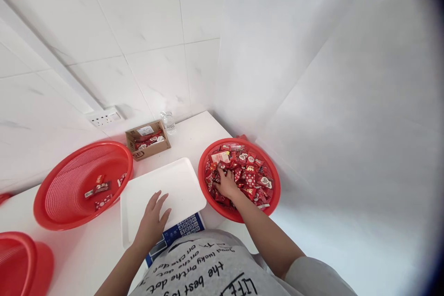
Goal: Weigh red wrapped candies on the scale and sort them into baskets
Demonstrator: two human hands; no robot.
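Many packets point(250, 179), tray point(183, 182) over scale point(189, 226), box point(156, 149)

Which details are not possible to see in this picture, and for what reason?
In the head view:
Packets: small print too small.
Right hand: palm faces down, so any grip is hidden.
Blue scale panel: lower part hidden by grey shirt.
Lower-left red basket: cut off by picture edge.

My single feed: a head-worn view facing forward and down
From above the grey shirt point(204, 266), I look onto the white table point(196, 135) and out to the tiled wall point(149, 9); left hand point(153, 217) and right hand point(227, 183) show fairly near below, and a dark curve point(439, 18) trims the right edge.
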